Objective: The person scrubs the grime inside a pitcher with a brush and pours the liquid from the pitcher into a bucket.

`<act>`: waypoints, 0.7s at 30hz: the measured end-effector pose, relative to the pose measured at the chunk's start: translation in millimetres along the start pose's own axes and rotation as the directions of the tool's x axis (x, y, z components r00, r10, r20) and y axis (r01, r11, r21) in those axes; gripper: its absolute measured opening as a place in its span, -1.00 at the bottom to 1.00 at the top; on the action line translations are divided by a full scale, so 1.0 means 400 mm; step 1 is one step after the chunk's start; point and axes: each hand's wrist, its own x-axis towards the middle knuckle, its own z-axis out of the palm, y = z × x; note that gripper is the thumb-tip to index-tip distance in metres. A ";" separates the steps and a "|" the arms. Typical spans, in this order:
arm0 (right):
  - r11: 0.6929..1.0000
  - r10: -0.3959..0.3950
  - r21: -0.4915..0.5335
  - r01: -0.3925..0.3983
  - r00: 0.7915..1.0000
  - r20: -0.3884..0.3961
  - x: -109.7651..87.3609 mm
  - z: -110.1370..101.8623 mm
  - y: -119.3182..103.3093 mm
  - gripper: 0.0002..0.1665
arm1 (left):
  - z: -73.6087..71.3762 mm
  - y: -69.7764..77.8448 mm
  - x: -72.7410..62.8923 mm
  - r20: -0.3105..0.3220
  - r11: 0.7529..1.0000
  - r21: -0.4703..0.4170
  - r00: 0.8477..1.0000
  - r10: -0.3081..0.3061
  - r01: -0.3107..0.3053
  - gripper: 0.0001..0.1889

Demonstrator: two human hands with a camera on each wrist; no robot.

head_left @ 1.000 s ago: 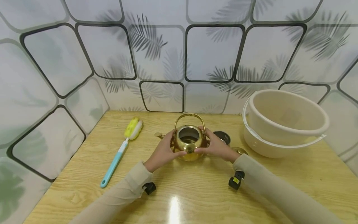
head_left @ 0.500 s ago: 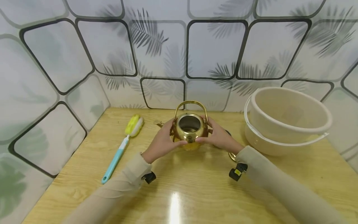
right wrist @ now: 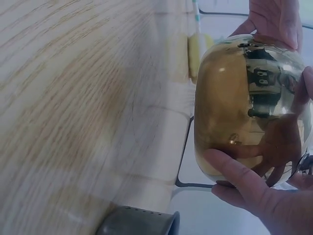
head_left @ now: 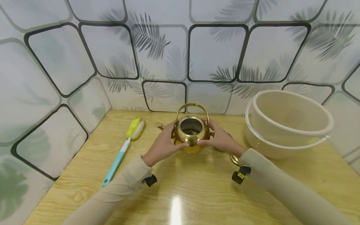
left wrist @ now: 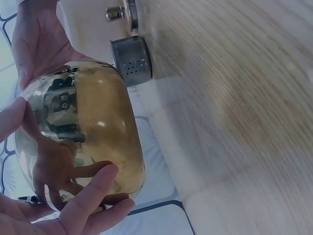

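Observation:
A shiny gold teapot (head_left: 182, 136) without its lid is held between both hands, its round mouth facing up and its arched handle (head_left: 193, 104) standing upright. My left hand (head_left: 164, 144) grips the left side, thumb on the front of the body. Opposite it, my right hand (head_left: 223, 139) grips the right side in the same way. Both wrist views show the teapot's base raised off the table. The spout (head_left: 161, 125) pokes out beyond the left hand. A perforated metal strainer (left wrist: 132, 61) stands on the table past the right hand, with the gold lid (head_left: 234, 160) near the right wrist.
At left lies a sponge brush (head_left: 115, 167) with a turquoise handle and a yellow-and-white head. A large beige bucket (head_left: 281, 140) with a white handle stands at right. Patterned wall covering (head_left: 216, 53) rises behind the wooden table (head_left: 202, 193).
Both hands have raised the teapot and moved it slightly away. The right hand and forearm now cover most of the strainer in the head view. Over the last half second the teapot barely moves.

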 end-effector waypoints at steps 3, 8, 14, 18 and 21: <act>1.000 -0.011 -0.001 0.011 1.000 -0.002 -0.005 -0.006 -0.009 0.00 | -0.002 0.009 0.000 -0.003 1.000 0.004 1.000 0.001 -0.001 -0.03; 0.999 -0.031 -0.010 0.031 0.999 -0.008 -0.009 -0.022 -0.031 0.04 | -0.012 0.028 0.006 -0.020 0.998 0.002 0.998 0.056 -0.056 -0.05; 0.999 0.015 -0.050 -0.016 1.000 -0.020 -0.013 -0.052 -0.065 0.10 | -0.030 0.056 0.024 -0.047 0.991 -0.006 0.990 0.133 -0.134 -0.09; 0.996 0.014 -0.084 -0.017 0.999 -0.034 -0.017 -0.075 -0.088 0.12 | -0.040 0.076 0.040 -0.060 0.985 -0.016 0.983 0.172 -0.173 -0.04; 0.993 -0.018 -0.116 0.012 0.998 -0.054 -0.019 -0.096 -0.107 0.12 | -0.047 0.093 0.055 -0.070 0.978 -0.028 0.977 0.202 -0.205 -0.04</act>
